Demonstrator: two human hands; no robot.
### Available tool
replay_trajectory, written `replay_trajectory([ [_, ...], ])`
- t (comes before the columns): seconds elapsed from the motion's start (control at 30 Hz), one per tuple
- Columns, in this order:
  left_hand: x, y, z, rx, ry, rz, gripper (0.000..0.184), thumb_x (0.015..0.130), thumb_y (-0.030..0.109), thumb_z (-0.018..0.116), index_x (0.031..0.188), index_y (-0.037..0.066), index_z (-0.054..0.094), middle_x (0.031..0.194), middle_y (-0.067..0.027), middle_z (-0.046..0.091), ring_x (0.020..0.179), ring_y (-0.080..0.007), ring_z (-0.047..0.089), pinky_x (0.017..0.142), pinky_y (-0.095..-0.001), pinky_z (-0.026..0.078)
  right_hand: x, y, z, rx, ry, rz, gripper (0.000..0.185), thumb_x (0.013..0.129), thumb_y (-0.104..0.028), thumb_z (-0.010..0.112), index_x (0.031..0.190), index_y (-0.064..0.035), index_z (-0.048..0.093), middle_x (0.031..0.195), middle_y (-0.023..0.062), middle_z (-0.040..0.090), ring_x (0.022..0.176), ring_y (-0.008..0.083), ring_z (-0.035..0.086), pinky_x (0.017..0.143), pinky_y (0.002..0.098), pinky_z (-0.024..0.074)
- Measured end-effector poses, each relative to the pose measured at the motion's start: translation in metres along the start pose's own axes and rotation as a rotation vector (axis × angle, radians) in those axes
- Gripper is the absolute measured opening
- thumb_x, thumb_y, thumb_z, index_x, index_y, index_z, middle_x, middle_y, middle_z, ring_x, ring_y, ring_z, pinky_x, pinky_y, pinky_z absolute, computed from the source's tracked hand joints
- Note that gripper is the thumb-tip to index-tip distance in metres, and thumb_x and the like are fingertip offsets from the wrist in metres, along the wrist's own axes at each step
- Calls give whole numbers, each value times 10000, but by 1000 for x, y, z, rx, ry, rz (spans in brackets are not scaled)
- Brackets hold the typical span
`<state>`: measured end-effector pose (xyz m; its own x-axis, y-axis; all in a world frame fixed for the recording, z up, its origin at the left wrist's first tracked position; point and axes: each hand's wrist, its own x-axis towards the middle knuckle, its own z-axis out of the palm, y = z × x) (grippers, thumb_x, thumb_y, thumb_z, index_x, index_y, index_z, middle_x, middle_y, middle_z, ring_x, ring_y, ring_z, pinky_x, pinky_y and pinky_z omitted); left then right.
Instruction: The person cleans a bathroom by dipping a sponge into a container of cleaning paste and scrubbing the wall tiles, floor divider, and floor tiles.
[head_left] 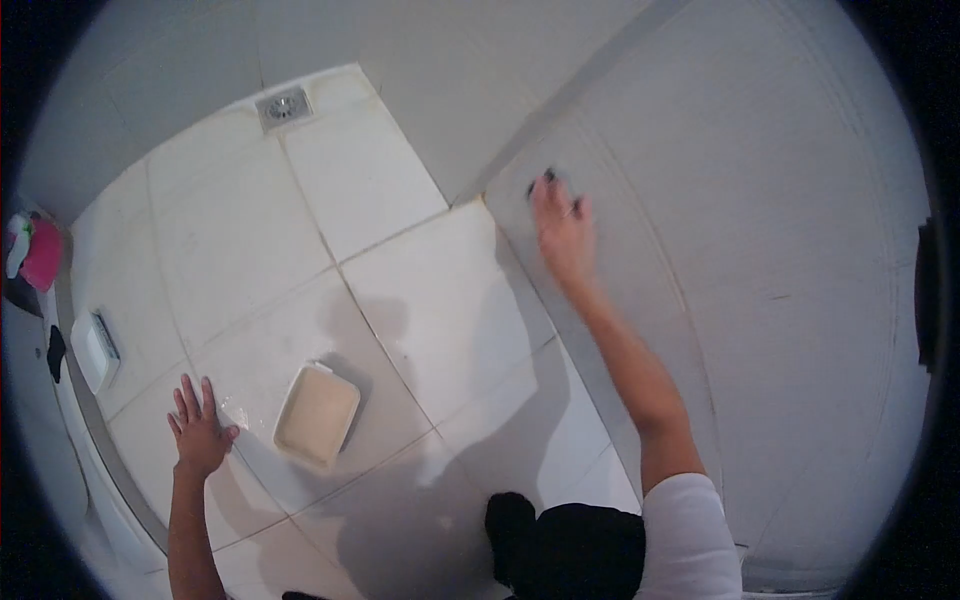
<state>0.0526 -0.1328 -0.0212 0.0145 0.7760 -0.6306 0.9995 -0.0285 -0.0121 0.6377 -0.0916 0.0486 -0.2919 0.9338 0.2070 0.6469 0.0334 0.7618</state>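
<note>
My left hand point(201, 430) rests on the white floor tiles point(240, 330) with its fingers spread and nothing in it. To its right stands a cream rectangular container point(318, 416), with what looks like pale liquid inside. My right hand point(563, 225) is raised at the grey tiled wall point(740, 250), low down near the corner. Its fingers are closed on a small dark object point(549, 175), mostly hidden and blurred, so I cannot make out what it is.
A metal floor drain point(285, 107) sits at the top left. Along the left side are a white container point(95, 352), a pink item point(42, 255) and a small black thing point(56, 353). Dark clothing point(575, 550) shows at the bottom.
</note>
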Motion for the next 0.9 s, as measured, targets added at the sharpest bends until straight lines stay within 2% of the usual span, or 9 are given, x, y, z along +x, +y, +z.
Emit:
replay_trajectory([
  [0.13, 5, -1, 2, 42, 3, 10, 1026, 760, 339, 714, 1500, 195, 17, 1550, -137, -115, 1422, -390, -22, 1087, -623, 105, 35, 17, -26, 57, 107, 186, 486, 817, -173, 548, 1261, 24, 525, 1416, 115, 420, 1296, 279, 367, 977, 483, 345],
  [0.3, 2, 0, -4, 46, -6, 11, 1028, 769, 333, 707, 1498, 186, -2, 1548, -135, -123, 1422, -389, -23, 1088, -621, 109, 29, -20, 15, 109, -29, 9, 428, 812, -139, 546, 1208, 23, 563, 1395, 122, 445, 1275, 288, 396, 977, 487, 345],
  [0.37, 4, -4, 3, 59, -10, 23, 1028, 769, 330, 708, 1499, 184, -1, 1548, -135, -125, 1422, -389, -25, 1087, -622, 108, 42, -2, -10, 185, 165, 189, 408, 813, -140, 551, 1189, 15, 575, 1376, 118, 466, 1269, 287, 405, 984, 483, 345],
  [0.5, 5, -4, 8, 65, 13, 39, 1028, 762, 328, 712, 1500, 186, 10, 1548, -143, -118, 1420, -393, -25, 1087, -621, 114, 42, -12, -7, 81, 120, 191, 452, 764, -189, 630, 1158, 28, 587, 1342, 108, 501, 1260, 271, 421, 974, 481, 349],
  [0.6, 5, -4, -3, 59, 7, 28, 1030, 761, 327, 711, 1500, 187, 6, 1547, -146, -120, 1420, -396, -28, 1088, -617, 115, 40, -50, 10, 588, -6, 216, 498, 732, -198, 680, 1165, 28, 582, 1316, 137, 515, 1206, 289, 470, 969, 452, 363],
  [0.7, 6, -6, 5, 59, 8, 33, 1030, 763, 330, 707, 1499, 189, 0, 1546, -149, -124, 1419, -397, -31, 1088, -616, 116, 58, -68, 2, 1817, 316, 1330, 441, 771, -145, 629, 1157, 60, 567, 1222, 194, 559, 1035, 287, 562, 948, 334, 397],
  [0.73, 8, -6, 7, 72, 18, 39, 1028, 765, 333, 704, 1499, 189, -2, 1545, -151, -126, 1419, -398, -34, 1087, -615, 116, 73, -65, -8, 1812, 309, 1355, 441, 771, -145, 629, 1157, 60, 567, 1222, 194, 559, 1035, 287, 562, 948, 334, 397],
  [0.8, 8, -5, 7, 73, 8, 49, 1026, 769, 333, 699, 1499, 186, -7, 1543, -162, -125, 1415, -413, -28, 1083, -620, 124, 98, -62, -15, 1673, 782, 1326, 427, 777, -149, 624, 1092, 132, 564, 1065, 180, 628, 998, 254, 572, 949, 318, 391],
  [0.9, 8, -6, 4, 62, 3, 59, 1023, 775, 333, 692, 1497, 183, -16, 1538, -182, -125, 1405, -445, -16, 1076, -627, 138, 108, -101, 6, 1595, 821, 1358, 436, 790, -158, 612, 1082, 161, 550, 1002, 166, 626, 991, 258, 564, 941, 317, 387],
])
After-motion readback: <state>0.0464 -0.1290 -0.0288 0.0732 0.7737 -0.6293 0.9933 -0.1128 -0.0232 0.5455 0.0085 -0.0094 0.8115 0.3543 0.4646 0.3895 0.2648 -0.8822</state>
